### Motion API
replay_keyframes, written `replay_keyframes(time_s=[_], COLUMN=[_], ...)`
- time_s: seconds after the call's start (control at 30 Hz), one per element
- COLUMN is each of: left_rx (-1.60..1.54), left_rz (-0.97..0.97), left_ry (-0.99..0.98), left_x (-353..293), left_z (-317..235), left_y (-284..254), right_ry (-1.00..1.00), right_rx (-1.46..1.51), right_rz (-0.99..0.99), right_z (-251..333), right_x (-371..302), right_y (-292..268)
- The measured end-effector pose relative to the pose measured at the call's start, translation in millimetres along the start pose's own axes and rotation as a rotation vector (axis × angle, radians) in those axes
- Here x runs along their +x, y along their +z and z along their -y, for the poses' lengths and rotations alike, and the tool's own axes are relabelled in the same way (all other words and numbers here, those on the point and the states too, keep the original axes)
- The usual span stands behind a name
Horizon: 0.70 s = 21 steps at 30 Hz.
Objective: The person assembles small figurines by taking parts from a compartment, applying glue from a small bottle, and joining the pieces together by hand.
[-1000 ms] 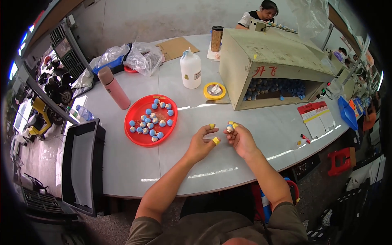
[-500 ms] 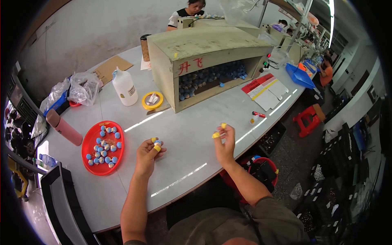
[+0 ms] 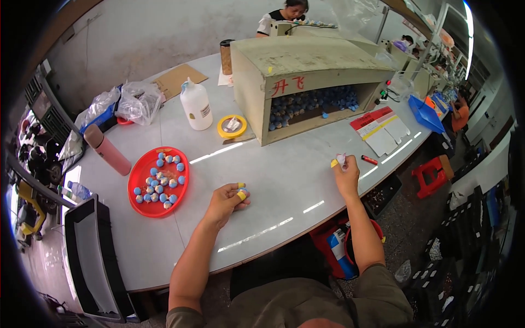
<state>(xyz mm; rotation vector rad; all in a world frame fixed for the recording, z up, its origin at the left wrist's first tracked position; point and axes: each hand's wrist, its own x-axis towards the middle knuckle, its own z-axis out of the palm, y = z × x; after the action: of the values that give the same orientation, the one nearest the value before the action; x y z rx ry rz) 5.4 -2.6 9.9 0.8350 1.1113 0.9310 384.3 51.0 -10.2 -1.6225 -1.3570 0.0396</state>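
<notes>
Head view: both hands are out over the counter point(image 3: 284, 180), well apart. Left hand point(image 3: 225, 201) rests on it, fingers curled, a yellow-capped grip pinched shut on a small blue piece point(image 3: 242, 191) that just peeks out at the fingertips. Right hand point(image 3: 345, 176) is lifted off to the side, its grip closed on a small pale piece point(image 3: 340, 159), yellow cap on one finger beside it.

Progress, as I judge it: well underway, not finished. Just left of the left grip sits a red tray point(image 3: 143, 203) with plenty of loose balls point(image 3: 158, 183) on it, blue with pale parts, some blue side up, some pale. Beyond both grips the box point(image 3: 306, 68) lies open toward the person, packed with many blue balls. So a good stock is stacked, and the tray holds a fair number.

The balls look small, round and light, two-toned.
</notes>
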Motion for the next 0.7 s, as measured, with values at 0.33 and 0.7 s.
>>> replay_keyframes(time_s=[0.33,0.7], left_rx=[-0.043,0.067], left_rz=[0.077,0.169], left_ry=[-0.045,-0.033], left_x=[-3,-5], left_z=[-7,-10], left_y=[-9,-15], right_ry=[-0.200,-0.337], right_rx=[0.599,0.756], right_rz=[0.855,0.699], right_z=[169,146], right_x=[-61,-80], right_y=[62,71])
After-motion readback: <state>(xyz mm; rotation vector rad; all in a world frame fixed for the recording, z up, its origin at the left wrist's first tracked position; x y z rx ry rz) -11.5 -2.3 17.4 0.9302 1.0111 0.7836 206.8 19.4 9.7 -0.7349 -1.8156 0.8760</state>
